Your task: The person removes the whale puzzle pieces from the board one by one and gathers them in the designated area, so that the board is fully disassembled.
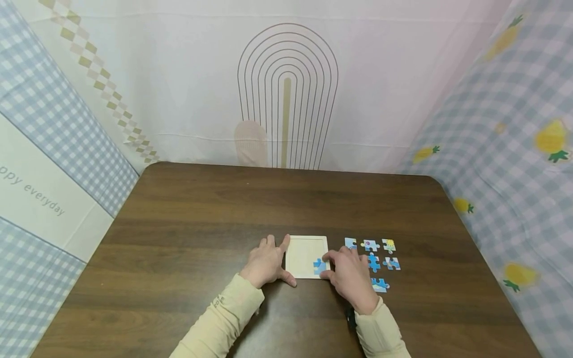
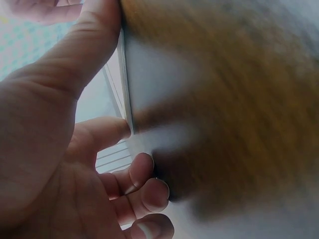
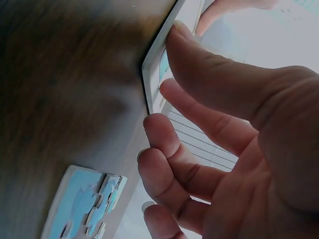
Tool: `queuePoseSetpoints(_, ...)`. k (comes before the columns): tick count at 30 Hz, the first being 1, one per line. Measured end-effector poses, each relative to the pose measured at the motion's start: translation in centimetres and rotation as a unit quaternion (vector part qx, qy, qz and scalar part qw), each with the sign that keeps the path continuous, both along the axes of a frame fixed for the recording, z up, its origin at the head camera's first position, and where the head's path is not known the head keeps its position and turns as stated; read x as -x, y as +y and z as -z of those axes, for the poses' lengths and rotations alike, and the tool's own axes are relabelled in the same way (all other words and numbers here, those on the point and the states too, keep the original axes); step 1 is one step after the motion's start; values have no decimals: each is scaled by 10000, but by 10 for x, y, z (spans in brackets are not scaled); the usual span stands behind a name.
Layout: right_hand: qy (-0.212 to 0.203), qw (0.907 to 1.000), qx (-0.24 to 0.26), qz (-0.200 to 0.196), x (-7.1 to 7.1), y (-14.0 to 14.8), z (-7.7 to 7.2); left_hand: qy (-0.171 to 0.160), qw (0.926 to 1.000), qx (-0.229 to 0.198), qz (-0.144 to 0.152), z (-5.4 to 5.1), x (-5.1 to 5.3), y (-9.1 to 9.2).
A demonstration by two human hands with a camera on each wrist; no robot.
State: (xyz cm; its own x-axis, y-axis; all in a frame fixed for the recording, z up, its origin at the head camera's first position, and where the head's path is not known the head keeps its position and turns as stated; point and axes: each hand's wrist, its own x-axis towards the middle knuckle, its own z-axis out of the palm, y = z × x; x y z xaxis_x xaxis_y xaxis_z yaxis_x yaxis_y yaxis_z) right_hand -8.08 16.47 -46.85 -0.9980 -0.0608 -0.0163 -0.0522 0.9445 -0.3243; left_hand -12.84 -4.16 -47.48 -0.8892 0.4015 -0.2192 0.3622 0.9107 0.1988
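Note:
A cream puzzle tray (image 1: 304, 254) lies flat at the middle of the table. Around its left side is my left hand (image 1: 265, 263), with the index finger at the far left corner and the thumb along the near left corner. In the tray's lower right corner sits a blue puzzle piece (image 1: 319, 266). My right hand (image 1: 351, 273) holds that piece at its right side between index finger and thumb, both over the tray's rim. In the right wrist view the thumb (image 3: 199, 59) hides most of the piece. The other right fingers are loosely bent.
Right of the tray, several loose puzzle pieces lie on the brown table, among them a blue one (image 1: 373, 262), a yellow one (image 1: 389, 245) and a light blue one (image 1: 380, 285). My right hand partly covers some. Curtains (image 1: 197, 89) hang behind the table.

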Motion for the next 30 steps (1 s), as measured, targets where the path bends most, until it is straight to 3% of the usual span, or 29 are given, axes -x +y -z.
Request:
queuePoseSetpoints(15, 86, 9973, -659, -307, 5, -8, 1, -37, 10000, -73, -27, 0, 0, 0)
queuePoseSetpoints(30, 25, 9995, -242, -177, 6, -8, 2, -10, 10000, -65, -25, -2, -1, 1)
